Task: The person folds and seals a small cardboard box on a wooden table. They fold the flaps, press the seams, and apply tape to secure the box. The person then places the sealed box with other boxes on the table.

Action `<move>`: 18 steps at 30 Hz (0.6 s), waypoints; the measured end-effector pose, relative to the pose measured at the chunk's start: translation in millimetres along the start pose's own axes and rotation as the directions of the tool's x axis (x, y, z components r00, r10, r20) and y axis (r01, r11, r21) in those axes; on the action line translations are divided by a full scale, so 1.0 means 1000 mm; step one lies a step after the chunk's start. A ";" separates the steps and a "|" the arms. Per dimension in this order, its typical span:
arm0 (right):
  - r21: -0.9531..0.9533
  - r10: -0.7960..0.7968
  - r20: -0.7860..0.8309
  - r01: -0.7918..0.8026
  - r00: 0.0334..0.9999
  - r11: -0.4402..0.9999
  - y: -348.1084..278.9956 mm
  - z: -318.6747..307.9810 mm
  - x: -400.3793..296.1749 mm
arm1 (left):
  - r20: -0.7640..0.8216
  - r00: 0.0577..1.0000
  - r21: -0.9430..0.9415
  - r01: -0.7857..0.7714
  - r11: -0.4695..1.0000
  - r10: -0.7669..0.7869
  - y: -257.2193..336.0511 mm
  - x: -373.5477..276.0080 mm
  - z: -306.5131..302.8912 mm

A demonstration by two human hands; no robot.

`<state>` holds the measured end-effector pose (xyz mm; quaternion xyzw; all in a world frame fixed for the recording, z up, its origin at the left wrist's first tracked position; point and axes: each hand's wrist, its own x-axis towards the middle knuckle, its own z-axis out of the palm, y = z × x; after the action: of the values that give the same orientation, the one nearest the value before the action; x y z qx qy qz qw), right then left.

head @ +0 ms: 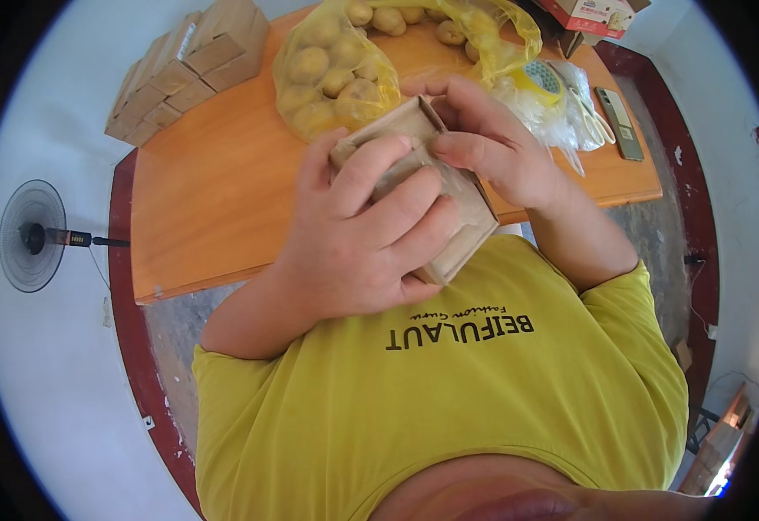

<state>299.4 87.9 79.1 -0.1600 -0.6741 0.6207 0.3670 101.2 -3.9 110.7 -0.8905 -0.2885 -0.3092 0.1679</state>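
Between my two hands, close in front of my chest, is a small brown cardboard box (474,211), tilted. My left hand (373,228) lies across its upper face with the fingers spread and wraps around its near side. At the far right edge, my right hand (497,143) grips the box with the thumb on top; its other fingers are partly hidden behind the box. Clear tape seems to shine on the box's face. Just beyond, a yellow plastic mesh-like bag (337,71) of potatoes rests on the wooden table (216,202).
Several small cardboard boxes (190,65) are stacked at the table's far left. On the right lie a roll of tape (541,81), clear plastic bags (536,120), scissors (591,124) and a phone (619,124). A printed carton (591,16) stands at the back right. A fan (33,236) is at left.
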 end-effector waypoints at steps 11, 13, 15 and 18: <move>-0.019 0.092 0.056 -0.092 0.994 0.996 -0.011 0.003 0.017 | 0.015 0.995 0.060 0.098 0.993 -0.099 0.008 0.004 -0.004; -0.046 0.100 0.045 -0.098 0.994 0.994 -0.010 0.004 0.021 | 0.023 0.994 0.094 0.108 0.990 -0.111 0.008 0.005 -0.004; -0.028 0.100 0.045 -0.099 0.994 0.995 -0.008 0.003 0.023 | -0.004 0.993 0.101 0.116 0.988 -0.116 0.007 0.007 0.000; 0.041 0.085 0.053 -0.088 0.995 0.995 -0.004 0.003 0.025 | 0.042 0.991 0.064 0.121 0.991 -0.124 0.006 0.007 -0.005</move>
<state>281.8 101.6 90.7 -0.1649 -0.6621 0.6544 0.3257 107.5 -7.8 118.4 -0.8725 -0.3557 -0.2891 0.1693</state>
